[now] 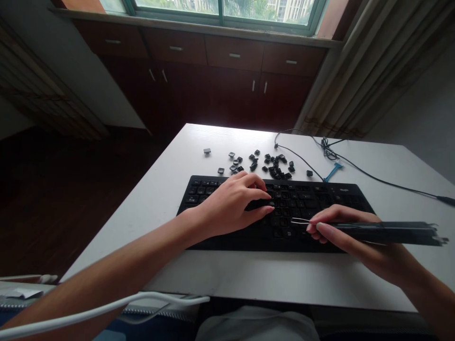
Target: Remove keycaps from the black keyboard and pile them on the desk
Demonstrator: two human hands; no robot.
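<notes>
Keyboard, flat matte black, under left hand

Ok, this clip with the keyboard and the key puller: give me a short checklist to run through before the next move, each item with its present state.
1. Left hand steadies the keyboard: ok, it rests flat on the keys.
2. Right hand grips the key puller: ok.
3. Puller's wire tip is hooked on a key: cannot tell, too small.
4. Loose keycaps lie away from the hands: ok, they lie behind the keyboard.
5. Cable stays out of the way: ok, it runs behind the keyboard to the right.
</notes>
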